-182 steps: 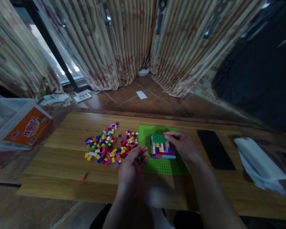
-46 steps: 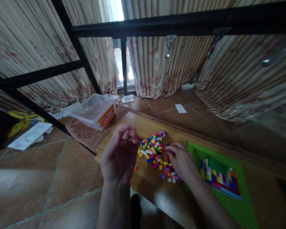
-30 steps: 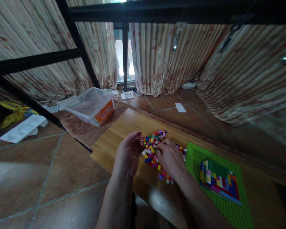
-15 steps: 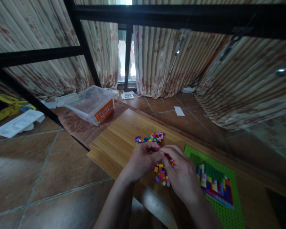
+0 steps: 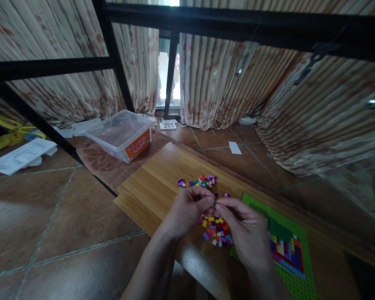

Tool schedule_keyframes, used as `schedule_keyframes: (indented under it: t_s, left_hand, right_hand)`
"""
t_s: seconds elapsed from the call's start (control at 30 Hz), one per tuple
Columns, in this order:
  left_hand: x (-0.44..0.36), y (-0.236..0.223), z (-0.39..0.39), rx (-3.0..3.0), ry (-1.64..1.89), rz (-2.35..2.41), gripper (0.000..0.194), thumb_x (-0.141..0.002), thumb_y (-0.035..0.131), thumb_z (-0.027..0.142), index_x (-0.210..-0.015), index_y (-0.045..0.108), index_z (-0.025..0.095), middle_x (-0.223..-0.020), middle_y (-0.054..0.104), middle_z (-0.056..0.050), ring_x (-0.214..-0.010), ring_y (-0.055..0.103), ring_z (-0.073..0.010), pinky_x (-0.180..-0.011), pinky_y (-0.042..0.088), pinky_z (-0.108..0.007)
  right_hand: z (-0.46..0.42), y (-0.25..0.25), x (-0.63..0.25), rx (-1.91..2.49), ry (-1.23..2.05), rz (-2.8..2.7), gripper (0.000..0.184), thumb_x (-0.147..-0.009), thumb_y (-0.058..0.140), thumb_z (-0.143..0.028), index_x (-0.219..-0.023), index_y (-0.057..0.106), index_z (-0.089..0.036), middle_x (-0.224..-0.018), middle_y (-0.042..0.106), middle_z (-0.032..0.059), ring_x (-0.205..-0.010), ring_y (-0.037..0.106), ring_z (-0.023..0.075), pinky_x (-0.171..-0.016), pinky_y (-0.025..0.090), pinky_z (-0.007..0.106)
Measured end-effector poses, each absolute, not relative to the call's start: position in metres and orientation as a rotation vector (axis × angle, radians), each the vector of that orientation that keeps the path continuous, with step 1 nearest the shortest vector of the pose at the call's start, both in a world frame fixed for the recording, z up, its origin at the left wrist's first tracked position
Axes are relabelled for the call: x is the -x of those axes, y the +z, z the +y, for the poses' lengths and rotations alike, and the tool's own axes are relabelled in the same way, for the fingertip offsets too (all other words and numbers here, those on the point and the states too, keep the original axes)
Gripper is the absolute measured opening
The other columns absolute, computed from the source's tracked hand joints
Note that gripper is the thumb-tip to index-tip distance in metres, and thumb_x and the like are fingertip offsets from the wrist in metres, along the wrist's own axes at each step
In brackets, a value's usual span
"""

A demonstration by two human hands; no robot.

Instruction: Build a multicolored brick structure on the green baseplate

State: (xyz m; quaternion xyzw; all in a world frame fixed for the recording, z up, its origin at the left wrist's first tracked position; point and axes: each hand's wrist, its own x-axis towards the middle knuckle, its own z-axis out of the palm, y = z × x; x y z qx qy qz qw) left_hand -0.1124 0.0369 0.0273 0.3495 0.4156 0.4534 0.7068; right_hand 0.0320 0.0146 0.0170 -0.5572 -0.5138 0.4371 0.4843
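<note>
Above the loose bricks, both hands pinch a small green brick between them.

A tiny green brick is pinched in the fingertips of the left hand, right by the fingertips of the right hand. It is mostly hidden. Loose bricks lie in a messy bunch on the wooden surface, in the lower middle of the frame. They are purple, pink, yellow, orange, red, blue, green and white, and the hands hide some of them. At the lower right is a flat, bright green board with bumps. On it sits a brick block, dark green at the top, with red, blue, yellow and white parts below. The right hand covers its left side.
</note>
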Motion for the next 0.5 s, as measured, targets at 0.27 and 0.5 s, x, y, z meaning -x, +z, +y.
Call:
schedule_keyframes:
  t_s: [0.27, 0.5]
  left_hand:
    - [0.126, 0.028, 0.043, -0.368, 1.322, 0.995, 0.011, -0.069, 0.071, 0.014, -0.078, 0.067, 0.011, -0.063, 0.064, -0.002, -0.055, 0.059, -0.0092, -0.058, 0.049, -0.020]
    - [0.132, 0.036, 0.046, -0.118, 1.383, 0.985, 0.014, -0.077, 0.054, 0.005, -0.083, 0.065, 0.010, -0.065, 0.064, -0.004, -0.056, 0.062, -0.0100, -0.058, 0.053, -0.020]
  right_hand:
    - [0.030, -0.018, -0.053, 1.621, 0.785, -1.573, 0.018, -0.080, 0.062, -0.035, -0.082, 0.073, -0.021, -0.084, 0.073, 0.0051, -0.077, 0.066, 0.0207, -0.073, 0.051, 0.035]
    - [0.053, -0.026, -0.039, 1.741, 0.522, -1.870, 0.023, -0.084, 0.054, -0.033, -0.090, 0.072, -0.021, -0.092, 0.070, 0.0061, -0.079, 0.065, 0.0202, -0.075, 0.048, 0.034]
